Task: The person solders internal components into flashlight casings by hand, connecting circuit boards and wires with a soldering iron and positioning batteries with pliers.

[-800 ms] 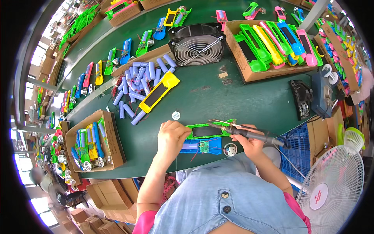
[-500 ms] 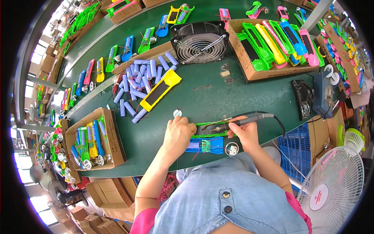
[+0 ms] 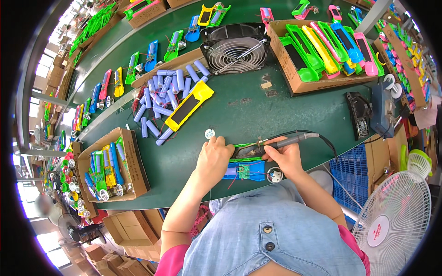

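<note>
My right hand [image 3: 284, 154] grips a soldering iron [image 3: 294, 140] like a pen, its tip pointing left into a green plastic housing [image 3: 251, 159]. At the left end of that housing, my left hand [image 3: 213, 155] is closed with fingers pinched together; what they hold is hidden. Just below, toward me, lies a blue housing [image 3: 259, 171] with a purple cell, thin red wires and a small green circuit board [image 3: 244, 172]. A round white-and-silver lamp head [image 3: 275, 175] sits at its right end. A small white disc [image 3: 210, 133] lies beyond my left hand.
A yellow housing [image 3: 190, 107] lies beside a pile of purple battery cells [image 3: 159, 94]. A black metal-grilled fan [image 3: 236, 50] stands at the back. Cardboard boxes of housings stand left [image 3: 138, 165] and right [image 3: 294, 85]. The iron's cable runs near a blue-grey soldering station [image 3: 383, 110].
My right hand and the soldering iron have shifted slightly left. My left hand has moved slightly right, along with small shifts of the housings.
</note>
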{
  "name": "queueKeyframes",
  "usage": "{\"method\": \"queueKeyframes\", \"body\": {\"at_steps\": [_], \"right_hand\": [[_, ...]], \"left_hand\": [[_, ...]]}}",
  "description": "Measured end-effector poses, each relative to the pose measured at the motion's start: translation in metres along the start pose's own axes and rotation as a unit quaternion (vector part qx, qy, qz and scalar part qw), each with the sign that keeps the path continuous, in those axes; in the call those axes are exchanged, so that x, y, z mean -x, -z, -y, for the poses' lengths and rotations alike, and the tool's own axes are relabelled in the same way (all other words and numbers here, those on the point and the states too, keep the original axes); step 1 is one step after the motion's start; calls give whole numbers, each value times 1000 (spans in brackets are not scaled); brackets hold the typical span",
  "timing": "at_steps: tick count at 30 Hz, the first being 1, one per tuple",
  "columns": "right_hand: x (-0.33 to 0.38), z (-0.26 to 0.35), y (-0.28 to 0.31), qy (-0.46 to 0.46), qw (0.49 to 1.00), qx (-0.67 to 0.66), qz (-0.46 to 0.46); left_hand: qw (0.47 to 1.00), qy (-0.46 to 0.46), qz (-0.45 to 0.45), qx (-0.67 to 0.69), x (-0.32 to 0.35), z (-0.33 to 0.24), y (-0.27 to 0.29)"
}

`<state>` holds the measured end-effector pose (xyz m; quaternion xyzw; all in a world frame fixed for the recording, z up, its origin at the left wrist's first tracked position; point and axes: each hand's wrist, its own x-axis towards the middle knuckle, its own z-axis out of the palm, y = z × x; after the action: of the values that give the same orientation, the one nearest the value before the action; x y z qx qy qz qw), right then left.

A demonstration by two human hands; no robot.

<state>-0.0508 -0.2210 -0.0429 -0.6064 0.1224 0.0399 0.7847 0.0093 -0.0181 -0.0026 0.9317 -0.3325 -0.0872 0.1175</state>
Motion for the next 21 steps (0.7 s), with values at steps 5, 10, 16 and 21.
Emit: {"method": "queueKeyframes", "body": {"at_steps": [5,10,16,21], "right_hand": [[1,5,-1,0,1000,30,3],[8,-5,8,71,995,-62,-21],[33,2,19,253,958,114,-74],[32,11,33,311,875,368,-53]], "left_hand": [[999,-5,-11,-33,-1,-5,1],[997,-8,2,-81,-3,-5,0],[994,0,12,-113,-4,-8,2],[993,9,-9,-118,-4,-12,2]]}}
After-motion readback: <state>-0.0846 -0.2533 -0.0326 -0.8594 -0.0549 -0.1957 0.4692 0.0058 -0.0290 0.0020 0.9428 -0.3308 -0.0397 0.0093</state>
